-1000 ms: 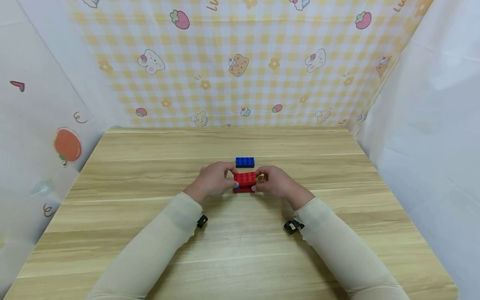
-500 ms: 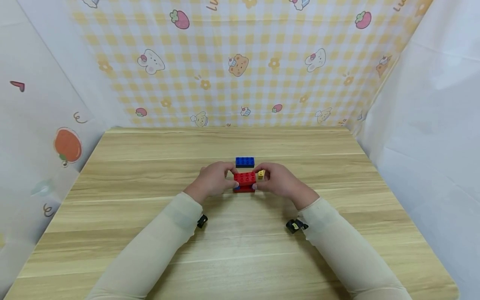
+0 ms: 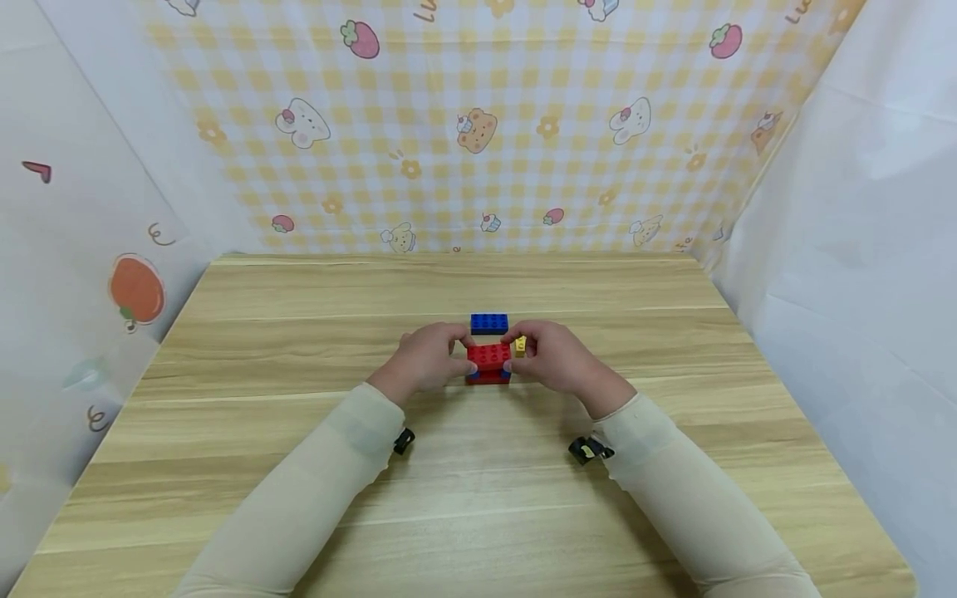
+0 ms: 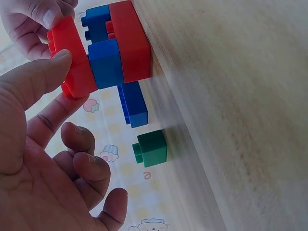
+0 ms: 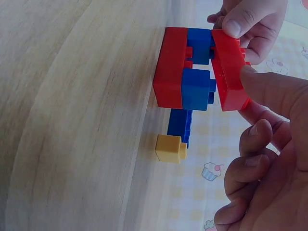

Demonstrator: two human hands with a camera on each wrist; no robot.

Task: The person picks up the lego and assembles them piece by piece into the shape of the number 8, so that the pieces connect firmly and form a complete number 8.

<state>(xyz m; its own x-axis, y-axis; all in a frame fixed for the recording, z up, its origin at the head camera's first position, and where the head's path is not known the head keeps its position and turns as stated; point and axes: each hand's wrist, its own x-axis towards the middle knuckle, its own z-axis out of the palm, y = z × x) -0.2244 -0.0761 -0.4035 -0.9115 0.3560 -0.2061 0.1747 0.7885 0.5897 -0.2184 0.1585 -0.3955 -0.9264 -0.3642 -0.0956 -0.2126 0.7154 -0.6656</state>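
A red brick with studs is pinched at its left end by my left hand and at its right end by my right hand, thumbs in front. It sits tilted above two small blue bricks, one at the left and one at the right. Both stand on the ends of a lower red brick on the table. At the left the upper brick meets the blue brick; at the right a gap shows above the blue studs. My other fingers are loosely bent.
Behind the stack lies a longer blue brick. A small yellow brick stands by my right hand, and a small green brick near my left. The wooden table meets a patterned cloth at the back.
My right hand has shifted slightly right and back, with its forefinger further along the red brick's top. More of the yellow brick shows. The left hand has stayed put.
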